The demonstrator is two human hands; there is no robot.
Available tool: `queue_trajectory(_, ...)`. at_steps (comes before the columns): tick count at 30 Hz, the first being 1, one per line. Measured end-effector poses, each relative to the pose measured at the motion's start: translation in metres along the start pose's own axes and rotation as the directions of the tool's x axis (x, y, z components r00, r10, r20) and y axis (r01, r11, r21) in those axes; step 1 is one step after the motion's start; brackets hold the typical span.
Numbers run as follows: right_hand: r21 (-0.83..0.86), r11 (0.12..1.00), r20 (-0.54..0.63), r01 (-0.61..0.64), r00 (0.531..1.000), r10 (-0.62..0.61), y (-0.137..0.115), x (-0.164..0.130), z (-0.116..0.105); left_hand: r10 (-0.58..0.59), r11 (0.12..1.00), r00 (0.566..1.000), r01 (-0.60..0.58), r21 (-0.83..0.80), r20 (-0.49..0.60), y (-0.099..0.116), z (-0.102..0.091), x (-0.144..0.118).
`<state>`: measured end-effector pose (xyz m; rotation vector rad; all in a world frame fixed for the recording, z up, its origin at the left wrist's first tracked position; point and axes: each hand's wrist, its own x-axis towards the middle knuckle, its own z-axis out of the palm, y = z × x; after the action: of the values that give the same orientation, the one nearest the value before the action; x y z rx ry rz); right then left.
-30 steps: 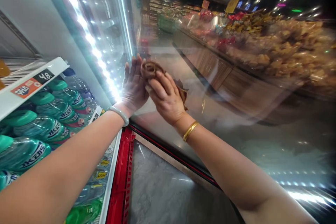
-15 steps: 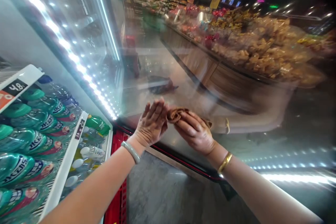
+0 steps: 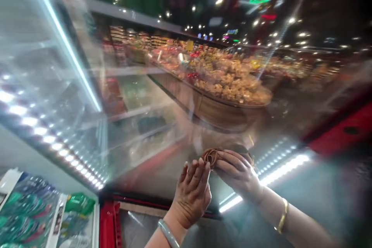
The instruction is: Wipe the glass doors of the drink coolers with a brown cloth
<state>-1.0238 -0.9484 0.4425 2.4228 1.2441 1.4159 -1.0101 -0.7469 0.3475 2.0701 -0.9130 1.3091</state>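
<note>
Between our fingertips (image 3: 201, 163), brown cloth (image 3: 210, 156) bunched by the glass (image 3: 162, 170), fingers of our right hand (image 3: 241, 177) clamped on it, those of our left hand (image 3: 193, 197) nearly together, green bottles (image 3: 80, 204) well left.

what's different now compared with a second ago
Both hands have moved rightward across the glass, away from the light strip beside the bottles; the view has swung right too. Nothing was picked up or let go: the right hand still grips the brown cloth, and the left hand stays empty beside it.
</note>
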Motion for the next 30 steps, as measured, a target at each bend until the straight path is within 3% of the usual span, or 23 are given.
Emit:
queue_trajectory(4, -0.167, 0.981, -0.077, -0.102, 0.993, 0.091, 0.023, 0.045, -0.045, 0.044, 0.998, 0.999, -0.044, -0.048, -0.011, 0.018, 0.000, 0.063)
queue_trajectory(7, -0.265, 0.950, -0.064, -0.164, 0.986, 0.152, 0.037, 0.064, -0.079, 0.047, 0.997, 0.998, -0.045, -0.069, 0.029, 0.027, -0.005, 0.102)
queue_trajectory(11, -0.317, 0.928, 0.014, -0.195, 0.978, 0.210, 0.041, 0.059, -0.110, 0.073, 0.993, 0.991, -0.062, -0.098, 0.109, 0.045, -0.010, 0.123)
queue_trajectory(16, -0.311, 0.943, 0.062, -0.120, 0.987, 0.146, 0.049, 0.052, -0.145, 0.199, 0.970, 0.962, -0.165, -0.180, 0.187, 0.076, -0.022, 0.142)
queue_trajectory(21, -0.302, 0.942, -0.158, -0.148, 0.982, 0.104, 0.087, 0.082, -0.192, 0.234, 0.953, 0.972, -0.221, -0.209, 0.037, 0.098, -0.043, 0.214)
queue_trajectory(23, -0.252, 0.952, -0.287, -0.177, 0.953, 0.101, 0.092, 0.087, -0.197, 0.222, 0.956, 0.974, -0.226, -0.185, -0.038, 0.107, -0.055, 0.239)
queue_trajectory(25, -0.122, 0.972, -0.414, -0.202, 0.900, 0.135, 0.085, 0.081, -0.188, 0.209, 0.965, 0.975, -0.218, -0.143, -0.078, 0.118, -0.068, 0.249)
queue_trajectory(30, 0.245, 0.941, -0.551, -0.234, 0.765, 0.334, 0.042, 0.051, -0.148, 0.148, 0.989, 0.988, -0.149, -0.022, -0.054, 0.148, -0.087, 0.215)
